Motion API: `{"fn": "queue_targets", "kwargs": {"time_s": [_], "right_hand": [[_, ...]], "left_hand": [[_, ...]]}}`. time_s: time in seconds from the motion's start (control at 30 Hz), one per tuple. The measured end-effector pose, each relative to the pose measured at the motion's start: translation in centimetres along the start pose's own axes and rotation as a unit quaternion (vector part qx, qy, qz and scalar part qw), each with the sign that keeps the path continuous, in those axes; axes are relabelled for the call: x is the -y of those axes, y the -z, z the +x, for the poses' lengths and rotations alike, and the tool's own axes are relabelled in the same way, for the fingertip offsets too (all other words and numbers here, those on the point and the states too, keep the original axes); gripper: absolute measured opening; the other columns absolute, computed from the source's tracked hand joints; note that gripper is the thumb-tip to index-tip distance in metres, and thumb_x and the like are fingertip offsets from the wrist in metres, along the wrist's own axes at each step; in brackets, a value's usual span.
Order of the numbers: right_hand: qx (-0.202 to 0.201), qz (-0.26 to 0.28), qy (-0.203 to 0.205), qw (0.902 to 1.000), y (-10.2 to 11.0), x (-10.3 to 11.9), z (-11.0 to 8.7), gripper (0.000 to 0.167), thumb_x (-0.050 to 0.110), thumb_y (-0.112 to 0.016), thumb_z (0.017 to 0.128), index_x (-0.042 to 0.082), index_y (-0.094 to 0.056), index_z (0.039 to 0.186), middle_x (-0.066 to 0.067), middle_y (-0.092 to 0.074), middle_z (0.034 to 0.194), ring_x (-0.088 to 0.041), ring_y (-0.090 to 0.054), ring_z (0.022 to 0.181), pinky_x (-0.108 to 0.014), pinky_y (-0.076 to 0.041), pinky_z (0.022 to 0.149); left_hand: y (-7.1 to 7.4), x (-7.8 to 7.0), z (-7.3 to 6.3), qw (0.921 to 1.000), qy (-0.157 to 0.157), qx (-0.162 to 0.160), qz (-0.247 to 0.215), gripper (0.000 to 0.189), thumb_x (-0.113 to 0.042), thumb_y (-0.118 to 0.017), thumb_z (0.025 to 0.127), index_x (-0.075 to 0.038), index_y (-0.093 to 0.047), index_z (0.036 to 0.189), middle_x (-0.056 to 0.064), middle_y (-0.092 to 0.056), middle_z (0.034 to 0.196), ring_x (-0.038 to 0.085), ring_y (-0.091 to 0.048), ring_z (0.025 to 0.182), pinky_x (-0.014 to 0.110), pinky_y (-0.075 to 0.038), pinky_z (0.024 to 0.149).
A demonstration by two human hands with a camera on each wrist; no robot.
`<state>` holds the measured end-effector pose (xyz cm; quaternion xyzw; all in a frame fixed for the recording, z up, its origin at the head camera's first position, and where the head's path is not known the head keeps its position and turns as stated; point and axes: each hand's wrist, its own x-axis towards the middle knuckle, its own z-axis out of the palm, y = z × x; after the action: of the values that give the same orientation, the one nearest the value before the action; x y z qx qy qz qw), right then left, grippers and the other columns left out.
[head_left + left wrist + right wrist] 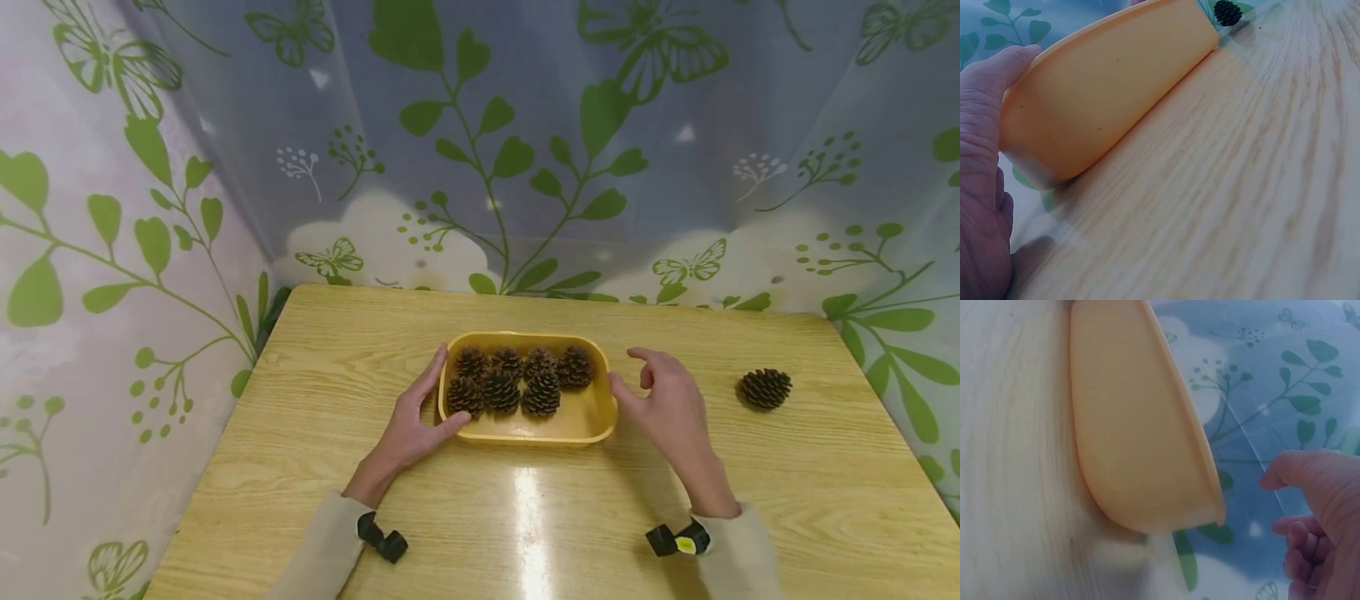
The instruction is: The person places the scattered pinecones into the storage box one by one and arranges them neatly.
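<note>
A yellow plastic box point(570, 429) sits on the table with several brown pine cones point(542, 393) inside, grouped toward its left and back. My left hand point(408, 425) holds the box's left end, thumb at the near-left corner and fingers along the outer side. In the left wrist view the thumb point(1004, 69) lies on the rim, and the other fingers are partly hidden. Beside the right end is my right hand point(667, 408), its fingers loosely bent with nothing in them. A gap separates it from the box wall point(1135, 425) in the right wrist view.
A single pine cone point(765, 389) lies on the wooden table point(337, 350), to the right of my right hand. Curtains point(525, 167) with leaves and butterflies hang along the table's back and sides.
</note>
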<state>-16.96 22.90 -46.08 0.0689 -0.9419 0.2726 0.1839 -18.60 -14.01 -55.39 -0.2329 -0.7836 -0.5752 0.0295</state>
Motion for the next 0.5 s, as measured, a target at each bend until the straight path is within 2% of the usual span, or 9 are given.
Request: {"fn": "queue_targets", "kwargs": {"time_s": [0.27,0.5], "right_hand": [[-0.018,-0.012,-0.035,0.9992,1.7,-1.8,0.3,0.043,0.027,-0.076,0.095,-0.002,-0.071,0.126,-0.009,-0.055,0.074,-0.018,-0.041,0.057,-0.030,-0.032,0.049],[-0.050,-0.014,-0.047,0.9975,2.9,-3.3,0.1,0.045,0.025,-0.078,0.093,-0.006,-0.070,0.125,-0.012,-0.058,0.074,-0.018,-0.043,0.055,-0.029,-0.033,0.049]], "left_hand": [[0.0,0.0,-0.1,1.0000,0.008,0.001,0.003,0.098,-0.030,-0.079,0.093,-0.027,-0.016,0.169,-0.005,-0.016,0.175,0.017,-0.017,0.160,0.051,-0.018,0.128],[0.0,0.0,0.0,1.0000,0.007,0.000,0.006,0.099,-0.028,-0.080,0.093,-0.027,-0.017,0.169,-0.001,-0.017,0.175,0.017,-0.017,0.160,0.049,-0.019,0.129]]}}
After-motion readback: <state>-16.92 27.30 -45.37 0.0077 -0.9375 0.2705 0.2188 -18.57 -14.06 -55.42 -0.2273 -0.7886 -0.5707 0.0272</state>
